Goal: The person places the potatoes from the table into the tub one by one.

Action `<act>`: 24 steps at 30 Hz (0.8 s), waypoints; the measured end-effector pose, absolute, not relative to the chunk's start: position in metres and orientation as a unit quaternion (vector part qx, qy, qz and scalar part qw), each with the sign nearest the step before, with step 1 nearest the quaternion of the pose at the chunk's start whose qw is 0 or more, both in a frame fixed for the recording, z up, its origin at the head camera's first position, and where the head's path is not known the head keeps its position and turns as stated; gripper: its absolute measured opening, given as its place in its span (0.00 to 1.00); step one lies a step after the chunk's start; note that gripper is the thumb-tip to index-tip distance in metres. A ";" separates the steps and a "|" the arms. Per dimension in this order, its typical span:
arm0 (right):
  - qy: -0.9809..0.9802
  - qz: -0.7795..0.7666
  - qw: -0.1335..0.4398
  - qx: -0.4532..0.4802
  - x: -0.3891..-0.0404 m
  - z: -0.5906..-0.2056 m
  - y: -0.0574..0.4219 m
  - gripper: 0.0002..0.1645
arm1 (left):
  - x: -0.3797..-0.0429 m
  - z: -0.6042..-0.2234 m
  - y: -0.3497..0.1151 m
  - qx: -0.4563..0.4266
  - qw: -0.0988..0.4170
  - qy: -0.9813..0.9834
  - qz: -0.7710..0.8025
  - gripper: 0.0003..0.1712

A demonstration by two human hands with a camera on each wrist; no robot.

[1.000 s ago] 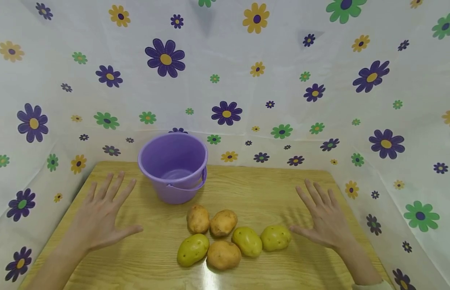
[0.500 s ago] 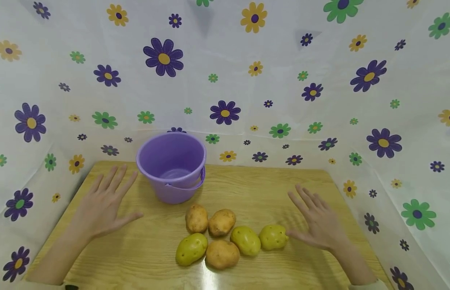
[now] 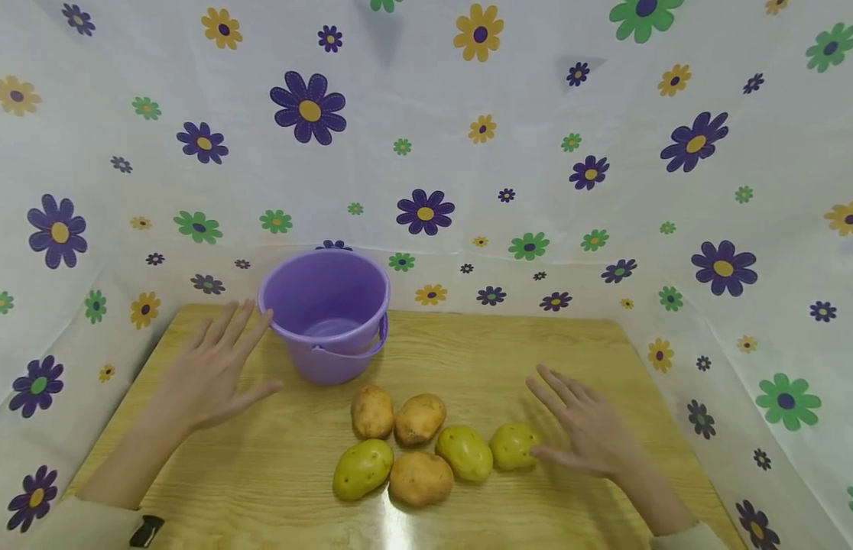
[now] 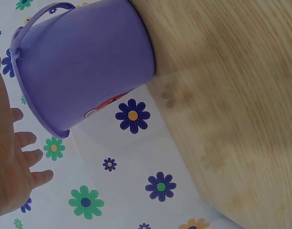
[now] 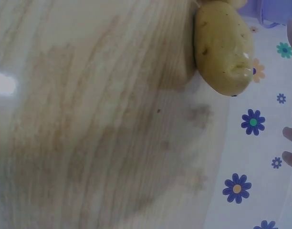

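Observation:
A purple bucket [image 3: 330,359] stands upright at the back left of the table, its handle [image 3: 358,354] hanging down at the front. My left hand [image 3: 209,374] is spread beside it, fingers straight and holding nothing; the forefinger tip overlaps the rim in the head view, and contact cannot be told. In front of the bucket lie three brown potatoes [image 3: 421,479] and three yellow-green potatoes [image 3: 464,453]. My right hand [image 3: 591,431], also spread and holding nothing, hovers by the rightmost green potato [image 3: 514,446]. In the right wrist view a potato [image 5: 224,47] appears apart from the fingers [image 5: 291,134].
The wooden table [image 3: 509,359] carries the bucket and potatoes. A white cloth [image 3: 454,92] printed with flowers hangs close behind the table and along both sides. A dark band [image 3: 147,530] shows at the left sleeve.
My left hand has moved right and forward, closer to the bucket. The right hand has moved left, toward the potatoes. Bucket and potatoes lie as before; the head view shifted slightly.

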State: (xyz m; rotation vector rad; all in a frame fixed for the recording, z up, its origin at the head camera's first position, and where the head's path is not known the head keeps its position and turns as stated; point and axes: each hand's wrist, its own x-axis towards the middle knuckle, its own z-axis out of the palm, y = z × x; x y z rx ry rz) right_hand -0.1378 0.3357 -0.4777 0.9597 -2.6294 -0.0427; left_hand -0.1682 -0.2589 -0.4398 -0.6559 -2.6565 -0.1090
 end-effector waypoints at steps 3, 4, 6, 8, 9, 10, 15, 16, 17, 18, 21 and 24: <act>-0.923 -0.021 0.167 0.346 -0.137 -0.483 0.335 0.62 | -0.173 -0.440 -0.256 -0.238 0.197 -0.950 -0.042 0.61; -0.922 -0.022 0.166 0.349 -0.137 -0.485 0.335 0.62 | -0.175 -0.440 -0.255 -0.241 0.200 -0.949 -0.041 0.61; -0.918 -0.021 0.169 0.359 -0.137 -0.488 0.334 0.62 | -0.179 -0.439 -0.254 -0.243 0.198 -0.949 -0.039 0.60; -0.913 -0.021 0.174 0.369 -0.137 -0.491 0.333 0.61 | -0.183 -0.439 -0.253 -0.244 0.197 -0.949 -0.035 0.60; -0.911 -0.020 0.176 0.373 -0.137 -0.492 0.332 0.61 | -0.185 -0.439 -0.252 -0.244 0.196 -0.949 -0.035 0.60; -0.909 -0.021 0.178 0.377 -0.137 -0.494 0.331 0.61 | -0.187 -0.439 -0.252 -0.243 0.194 -0.950 -0.034 0.60; -0.907 -0.033 0.169 0.385 -0.136 -0.503 0.329 0.62 | -0.196 -0.441 -0.252 -0.237 0.179 -0.954 -0.040 0.60; -0.907 -0.036 0.165 0.386 -0.135 -0.505 0.328 0.62 | -0.198 -0.441 -0.252 -0.235 0.174 -0.955 -0.040 0.60; -0.907 -0.037 0.162 0.388 -0.135 -0.507 0.327 0.62 | -0.199 -0.442 -0.252 -0.232 0.169 -0.957 -0.040 0.60; -0.906 -0.038 0.158 0.390 -0.135 -0.508 0.326 0.62 | -0.201 -0.442 -0.252 -0.230 0.164 -0.958 -0.040 0.60; -0.903 -0.044 0.157 0.398 -0.135 -0.512 0.324 0.62 | -0.205 -0.443 -0.252 -0.224 0.151 -0.962 -0.039 0.60; -0.897 -0.052 0.167 0.407 -0.136 -0.516 0.323 0.61 | -0.208 -0.443 -0.251 -0.222 0.142 -0.964 -0.044 0.59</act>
